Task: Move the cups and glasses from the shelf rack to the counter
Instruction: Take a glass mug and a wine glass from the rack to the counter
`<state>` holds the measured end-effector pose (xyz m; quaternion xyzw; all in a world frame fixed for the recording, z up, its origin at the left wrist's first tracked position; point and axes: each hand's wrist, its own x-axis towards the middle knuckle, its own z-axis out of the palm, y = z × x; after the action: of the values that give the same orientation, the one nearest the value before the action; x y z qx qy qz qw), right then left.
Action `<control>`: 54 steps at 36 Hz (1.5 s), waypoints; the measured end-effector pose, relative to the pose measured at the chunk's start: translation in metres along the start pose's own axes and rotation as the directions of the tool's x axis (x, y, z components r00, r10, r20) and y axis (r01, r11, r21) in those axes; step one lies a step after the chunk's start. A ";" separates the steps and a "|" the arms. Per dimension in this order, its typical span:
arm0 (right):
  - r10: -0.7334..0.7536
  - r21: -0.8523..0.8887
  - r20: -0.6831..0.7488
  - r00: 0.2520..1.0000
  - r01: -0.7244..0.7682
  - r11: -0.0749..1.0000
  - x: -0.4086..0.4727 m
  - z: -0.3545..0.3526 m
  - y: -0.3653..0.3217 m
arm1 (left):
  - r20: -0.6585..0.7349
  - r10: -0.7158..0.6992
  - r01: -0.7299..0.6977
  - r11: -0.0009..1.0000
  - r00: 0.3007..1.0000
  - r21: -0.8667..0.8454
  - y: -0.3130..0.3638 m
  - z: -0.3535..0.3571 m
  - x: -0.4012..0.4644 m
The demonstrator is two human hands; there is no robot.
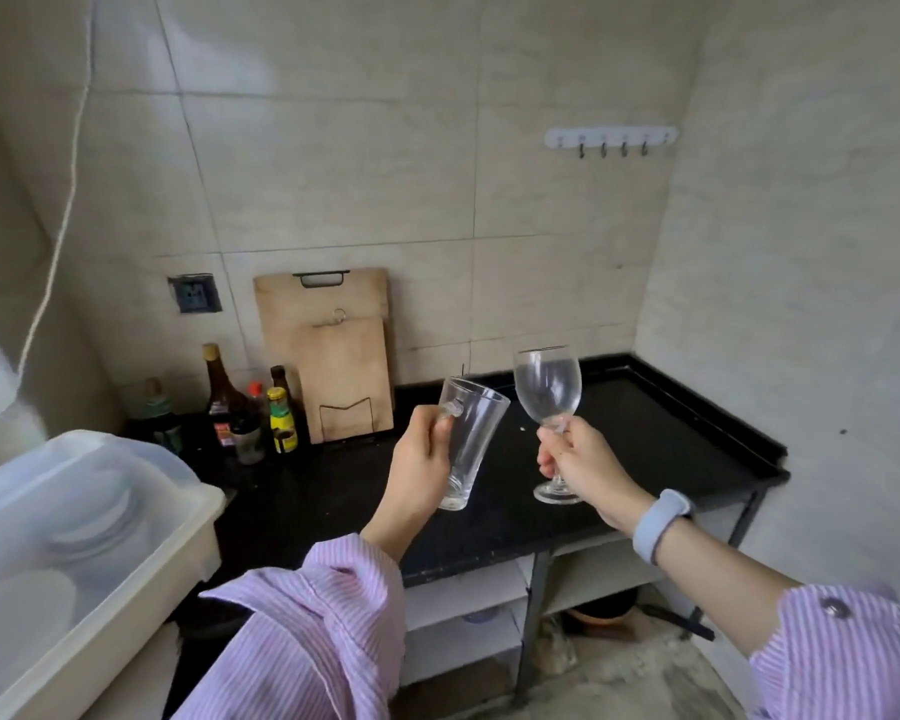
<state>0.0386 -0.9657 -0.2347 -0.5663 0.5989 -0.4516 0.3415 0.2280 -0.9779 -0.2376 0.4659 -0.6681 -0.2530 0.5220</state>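
My left hand was closed around the handle of a tall, clear glass mug, which hung tilted in the air over the black stone counter, its thick base low and its rim leaning away from me. My right hand was pinched shut on the stem of a clear, round-bowled wine glass, also held above the counter, just beside the mug but not touching it. I judged both to be hard, slick and breakable; the mug seemed the heavier, safest carried by its handle, while the wine glass looked light and top-heavy, best held low on the stem near the foot. The open stretch of counter to the right, well apart from the dark sauce bottles, looked a good landing place.
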 end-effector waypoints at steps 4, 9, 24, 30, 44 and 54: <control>0.056 -0.058 -0.001 0.998 -0.056 0.997 0.045 0.003 0.023 | 0.056 -0.062 0.063 0.998 0.996 -0.022 -0.036 0.021 0.041; 0.106 -0.137 0.014 0.994 -0.104 0.985 0.100 0.005 0.055 | 0.083 -0.142 0.144 0.989 0.986 -0.019 -0.081 0.049 0.083; 0.274 -0.216 0.126 0.953 -0.243 0.946 0.331 0.022 0.190 | 0.133 -0.432 0.436 0.900 0.892 0.001 -0.223 0.175 0.240; 0.314 -0.171 0.081 0.946 -0.297 0.939 0.432 0.034 0.236 | 0.108 -0.528 0.532 0.847 0.842 -0.004 -0.291 0.224 0.307; 0.314 -0.161 0.027 0.949 -0.306 0.938 0.570 0.081 0.330 | 0.095 -0.572 0.579 0.811 0.815 -0.080 -0.408 0.281 0.368; 0.201 -0.113 0.036 0.979 -0.195 0.974 0.614 0.107 0.358 | -0.075 -0.429 0.426 0.903 0.900 -0.055 -0.431 0.307 0.370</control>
<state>-0.0722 -1.6057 -0.5423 -0.5321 0.6679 -0.3683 0.3675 0.0883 -1.5407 -0.5227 0.6016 -0.5220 -0.3537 0.4904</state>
